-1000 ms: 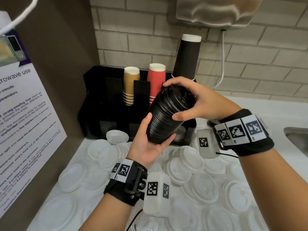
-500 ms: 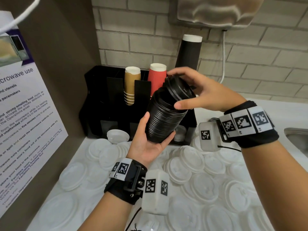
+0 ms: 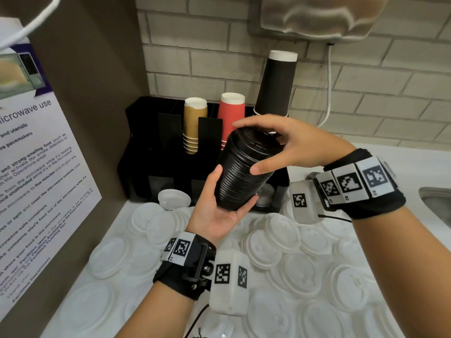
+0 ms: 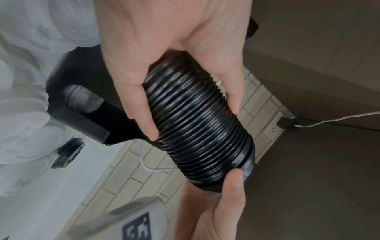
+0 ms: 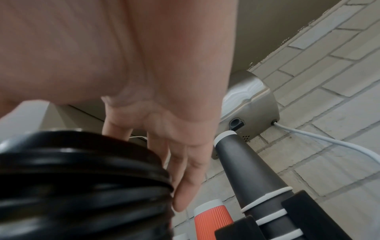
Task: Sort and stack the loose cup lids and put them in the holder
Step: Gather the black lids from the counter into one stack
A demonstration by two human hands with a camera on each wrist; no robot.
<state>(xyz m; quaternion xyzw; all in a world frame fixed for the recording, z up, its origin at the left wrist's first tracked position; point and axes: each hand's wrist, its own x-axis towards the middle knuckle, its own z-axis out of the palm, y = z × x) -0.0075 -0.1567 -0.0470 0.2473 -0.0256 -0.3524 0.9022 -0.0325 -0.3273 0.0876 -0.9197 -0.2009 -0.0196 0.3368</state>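
I hold a tall stack of black cup lids tilted in front of the black holder. My left hand cups the stack's lower end, thumb on its left side and fingers under it. My right hand grips the upper end, thumb on the near side and fingers over the top lid. The left wrist view shows the ribbed stack between both hands. In the right wrist view the stack's top lies under my fingers. Several loose white lids cover the counter below.
The holder carries tan cups, red cups and tall black cups. A brown panel with a microwave notice stands at the left. A wall-mounted dryer hangs above. A sink edge lies at the right.
The stack has tipped more upright and its top now faces me more. My right hand slid from the side onto the top end. The left hand stays under the base.
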